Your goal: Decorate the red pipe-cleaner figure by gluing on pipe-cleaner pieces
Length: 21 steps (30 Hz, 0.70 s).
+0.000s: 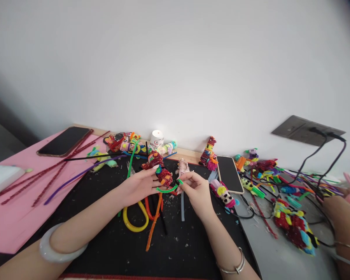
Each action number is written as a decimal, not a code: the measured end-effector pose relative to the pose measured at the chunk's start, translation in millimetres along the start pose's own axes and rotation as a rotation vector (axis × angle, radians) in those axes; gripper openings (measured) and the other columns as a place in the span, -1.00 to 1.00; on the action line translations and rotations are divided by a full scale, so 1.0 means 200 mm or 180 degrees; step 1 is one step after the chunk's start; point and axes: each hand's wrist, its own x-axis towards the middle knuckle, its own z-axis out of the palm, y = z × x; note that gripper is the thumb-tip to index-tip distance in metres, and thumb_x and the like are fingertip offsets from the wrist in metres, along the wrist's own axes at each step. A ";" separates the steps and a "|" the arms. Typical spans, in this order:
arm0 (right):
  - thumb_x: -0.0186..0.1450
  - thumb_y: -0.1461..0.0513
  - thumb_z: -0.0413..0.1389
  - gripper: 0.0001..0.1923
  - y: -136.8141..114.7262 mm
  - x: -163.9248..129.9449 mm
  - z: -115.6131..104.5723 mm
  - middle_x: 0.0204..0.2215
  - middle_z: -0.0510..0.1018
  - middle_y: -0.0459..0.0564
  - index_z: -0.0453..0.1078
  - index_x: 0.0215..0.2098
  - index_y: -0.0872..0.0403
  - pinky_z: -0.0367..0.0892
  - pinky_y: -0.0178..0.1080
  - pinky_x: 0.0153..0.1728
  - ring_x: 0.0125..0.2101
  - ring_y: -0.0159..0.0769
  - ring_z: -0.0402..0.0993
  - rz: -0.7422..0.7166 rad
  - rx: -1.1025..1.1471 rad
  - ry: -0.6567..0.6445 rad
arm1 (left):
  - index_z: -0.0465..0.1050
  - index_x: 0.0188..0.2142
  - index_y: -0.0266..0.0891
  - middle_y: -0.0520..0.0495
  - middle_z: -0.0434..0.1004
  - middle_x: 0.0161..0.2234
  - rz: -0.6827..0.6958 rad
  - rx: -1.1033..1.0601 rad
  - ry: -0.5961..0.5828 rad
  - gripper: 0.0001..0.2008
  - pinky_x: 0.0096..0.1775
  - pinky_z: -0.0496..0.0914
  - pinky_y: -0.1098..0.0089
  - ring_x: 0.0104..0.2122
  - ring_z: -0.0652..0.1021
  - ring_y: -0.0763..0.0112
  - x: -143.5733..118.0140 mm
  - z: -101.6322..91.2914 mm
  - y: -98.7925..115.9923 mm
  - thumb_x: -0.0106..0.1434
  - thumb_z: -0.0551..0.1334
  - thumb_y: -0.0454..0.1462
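Note:
My left hand grips a small red, sparkly pipe-cleaner figure above a black mat. My right hand pinches one end of a short green pipe cleaner, which curves across to the figure. Under the hands lie yellow, orange and red pipe cleaners. A pale bangle circles my left wrist and a thin silver bracelet my right wrist.
A pink board at the left carries a dark phone and red glitter stems. A second phone lies right of the mat. Several finished figures, a white cup and cables surround it. Another person's arm reaches in at the right.

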 end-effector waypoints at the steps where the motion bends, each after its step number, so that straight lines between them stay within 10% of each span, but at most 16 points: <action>1: 0.07 0.29 0.22 -0.95 0.00 0.00 0.00 -0.64 0.46 -0.17 0.43 -0.47 0.06 0.39 -0.33 -0.57 -0.63 -0.41 0.41 0.0016 0.0055 -0.0012 | 0.51 -0.23 -0.28 -0.19 0.62 -0.22 -0.0062 0.0004 -0.0032 -0.78 0.09 0.24 0.05 -0.12 0.56 0.14 0.00 0.00 0.00 0.32 0.12 -0.23; 21: 0.16 0.29 0.22 -0.92 0.01 -0.02 0.02 -0.40 0.36 -0.11 0.41 -0.47 0.09 0.22 -0.40 -0.61 -0.52 -0.48 0.27 -0.0228 0.0316 -0.0023 | 0.50 -0.21 -0.28 -0.13 0.61 -0.25 -0.0427 0.0289 0.0118 -0.77 -0.11 0.45 0.19 -0.30 0.60 0.29 0.00 0.00 -0.02 0.32 0.14 -0.19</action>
